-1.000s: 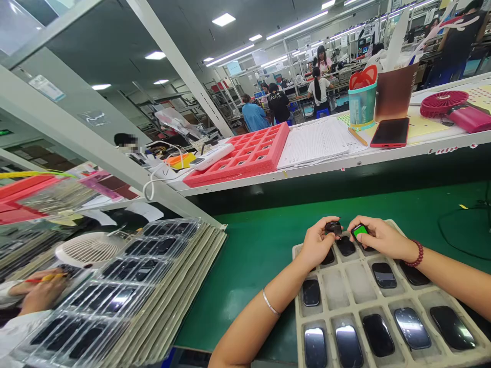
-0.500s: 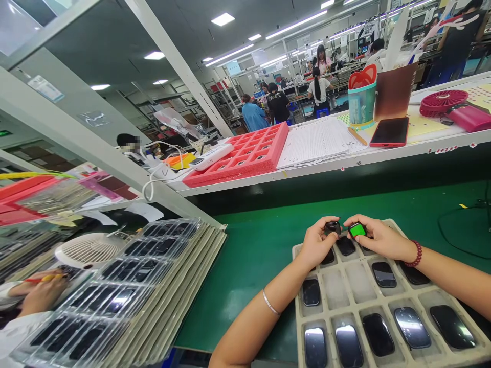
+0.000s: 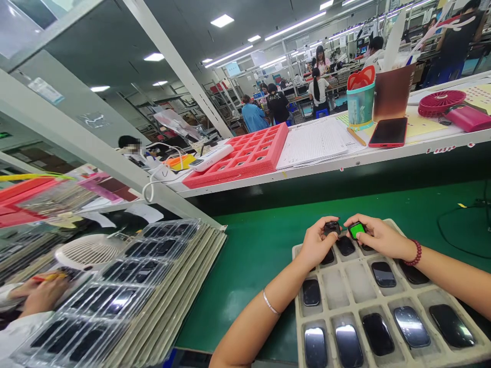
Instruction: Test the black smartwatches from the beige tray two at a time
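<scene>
My left hand (image 3: 319, 239) is closed on a dark smartwatch body (image 3: 331, 228), pinched between thumb and fingers. In my right hand (image 3: 378, 236) is another smartwatch (image 3: 357, 230), its screen lit bright green, with the thumb along its lower edge. Both hands are just above the far edge of a beige compartment tray (image 3: 341, 311), the two watches a small gap apart. Dark-screened watches lie in several of the tray's compartments, such as a watch (image 3: 378, 334) in the near row. Two middle compartments hold none. My forearms hide parts of the tray.
Stacked trays under clear plastic covers (image 3: 126, 291) stand to the left on the green table (image 3: 238, 266). Beyond them are a co-worker's hands (image 3: 44, 294) and a white fan (image 3: 90, 250). The shelf ahead bears a red foam tray (image 3: 245, 153), papers (image 3: 316, 142) and a phone (image 3: 388, 132).
Almost nothing differs. Both hands keep their places with the watches, and the green-lit watch is turned very slightly. The camera view has shifted a little.
</scene>
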`<action>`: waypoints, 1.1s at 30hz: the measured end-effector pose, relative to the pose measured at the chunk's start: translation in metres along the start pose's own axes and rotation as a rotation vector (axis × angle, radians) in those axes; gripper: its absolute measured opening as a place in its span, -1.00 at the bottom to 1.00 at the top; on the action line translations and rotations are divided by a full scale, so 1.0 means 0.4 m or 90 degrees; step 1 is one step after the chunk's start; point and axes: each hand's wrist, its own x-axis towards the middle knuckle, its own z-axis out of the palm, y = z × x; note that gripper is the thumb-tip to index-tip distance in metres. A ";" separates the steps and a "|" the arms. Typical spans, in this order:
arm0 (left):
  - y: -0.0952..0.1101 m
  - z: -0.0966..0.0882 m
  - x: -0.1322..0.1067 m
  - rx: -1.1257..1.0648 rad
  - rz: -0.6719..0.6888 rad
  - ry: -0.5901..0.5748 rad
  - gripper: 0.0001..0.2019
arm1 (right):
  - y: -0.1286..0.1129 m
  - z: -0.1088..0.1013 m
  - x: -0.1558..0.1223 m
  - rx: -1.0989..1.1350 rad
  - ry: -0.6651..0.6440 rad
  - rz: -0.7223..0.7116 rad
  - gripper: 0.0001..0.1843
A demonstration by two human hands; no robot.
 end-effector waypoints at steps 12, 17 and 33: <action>-0.001 -0.001 0.001 0.007 0.001 -0.001 -0.66 | 0.005 0.002 0.002 0.058 0.002 0.001 -0.60; 0.001 0.000 0.000 0.001 0.002 -0.003 -0.66 | 0.008 0.002 0.003 0.064 0.004 0.026 -0.62; 0.003 0.002 0.001 -0.009 -0.002 -0.005 -0.67 | 0.007 0.002 0.004 0.027 -0.017 0.020 -0.70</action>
